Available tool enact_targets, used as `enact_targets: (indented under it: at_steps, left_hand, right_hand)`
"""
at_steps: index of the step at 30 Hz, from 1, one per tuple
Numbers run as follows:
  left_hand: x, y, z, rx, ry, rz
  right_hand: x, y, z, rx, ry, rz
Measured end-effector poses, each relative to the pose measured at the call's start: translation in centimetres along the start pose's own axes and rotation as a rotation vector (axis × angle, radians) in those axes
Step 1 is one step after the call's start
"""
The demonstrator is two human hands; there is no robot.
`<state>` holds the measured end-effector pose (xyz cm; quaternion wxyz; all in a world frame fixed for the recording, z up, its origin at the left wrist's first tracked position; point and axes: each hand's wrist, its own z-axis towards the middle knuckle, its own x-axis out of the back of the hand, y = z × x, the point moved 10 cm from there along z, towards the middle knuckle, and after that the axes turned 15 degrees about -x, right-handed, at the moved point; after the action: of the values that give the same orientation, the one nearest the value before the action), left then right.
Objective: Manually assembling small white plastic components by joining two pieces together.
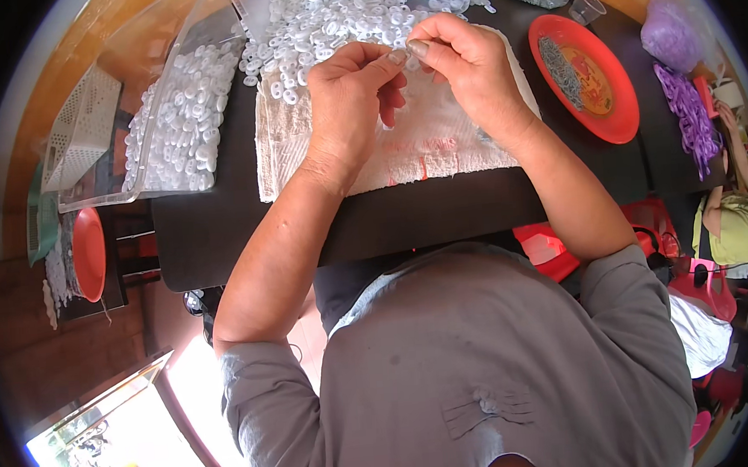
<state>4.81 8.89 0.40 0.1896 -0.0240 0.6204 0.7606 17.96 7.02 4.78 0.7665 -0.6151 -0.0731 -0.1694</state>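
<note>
head view, small white plastic rings [335, 17] lying heaped on the desk [441, 212], left hand [350, 98] and right hand [465, 67] pinching fingertips together above a white towel [420, 149], what they are gripping too small to tell

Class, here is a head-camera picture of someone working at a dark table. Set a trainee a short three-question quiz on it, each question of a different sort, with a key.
1. True or false: the left hand and right hand meet over the white towel.
2. What fills the clear plastic tray on the person's left? A) purple loops B) small white rings C) coins
3. Fill in: the plate on the person's right is ____ in colour.

Key: 1 true. 2 B, the small white rings. 3 red.
</note>
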Motion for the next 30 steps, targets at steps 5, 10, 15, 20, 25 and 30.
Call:
enact_targets:
  at_steps: [5, 10, 15, 20, 25, 30]
  left_hand:
    - [0.2, -0.5, 0.2, 0.012, 0.006, 0.014]
    - [0.4, -0.7, 0.0, 0.028, -0.016, 0.094]
    - [0.7, -0.8, -0.2, 0.009, 0.072, 0.005]
    - [1.0, -0.3, 0.3, 0.002, 0.048, -0.009]
    - [1.6, -0.7, 0.4, 0.03, 0.102, -0.084]
    - [1.1, -0.7, 0.4, 0.027, 0.065, -0.069]
  right_hand:
    - [-0.1, -0.6, -0.2, 0.102, -0.012, -0.066]
    - [-0.8, -1.6, -0.8, 0.263, -0.004, -0.179]
    - [-1.3, -0.4, -0.8, 0.177, 0.021, -0.103]
    - [-0.8, -0.6, -0.4, 0.139, -0.009, -0.047]
    - [-0.2, -0.1, -0.1, 0.041, 0.001, -0.042]
    - [-0.6, -0.1, 0.2, 0.073, -0.031, -0.076]
